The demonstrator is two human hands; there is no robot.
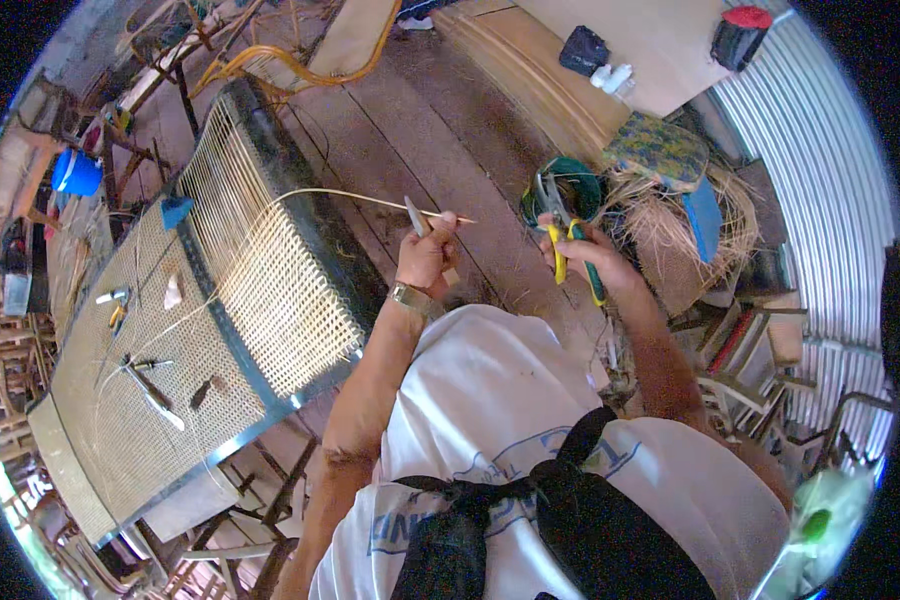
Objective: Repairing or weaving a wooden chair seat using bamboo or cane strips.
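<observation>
My left hand (pixel 430 258), with a watch at the wrist, is closed on a thin pale cane strand (pixel 360 198). The strand's tip sticks out past the fingertips, and its other end arcs over to the woven cane panel (pixel 280 310) on my left. A pointed grey blade (pixel 416 214) also juts up from this hand; its handle is hidden. My right hand (pixel 600 258) grips metal snips (pixel 555 200) with yellow and green handles, their jaws pointing away from me. The snips are apart from the strand. Loose parallel strands (pixel 215 165) span the panel's far part.
On the panel lie an awl-like tool (pixel 160 400), a dark pointed tool (pixel 202 392), small yellow-handled pliers (pixel 118 318) and a blue scrap (pixel 176 211). A green bucket (pixel 582 180) and a heap of cane fibres (pixel 740 220) are at right. Chair frames (pixel 270 55) stand behind.
</observation>
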